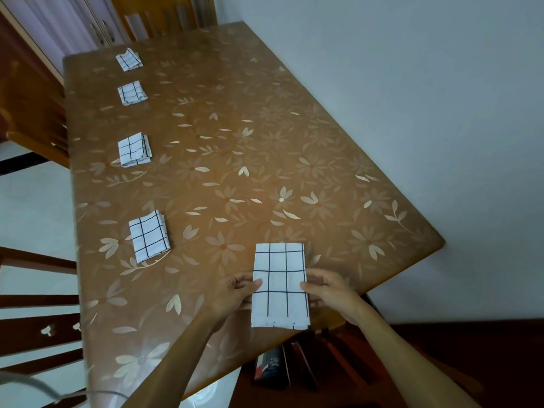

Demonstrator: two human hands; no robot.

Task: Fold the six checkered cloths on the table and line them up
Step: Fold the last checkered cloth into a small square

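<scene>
Several folded white cloths with black checks lie in a line along the table's left side: the farthest cloth (129,59), a second cloth (132,93), a third cloth (134,149) and the nearest folded cloth (149,236). A longer, partly folded checkered cloth (279,285) lies flat near the table's front right edge. My left hand (237,293) pinches its left edge and my right hand (329,290) pinches its right edge, both at mid-length.
The table (235,160) has a brown floral cover and stands against a pale wall on the right. Wooden chairs (38,319) stand at the left and a chair (164,19) at the far end. A dark object (272,369) lies below the table's near edge.
</scene>
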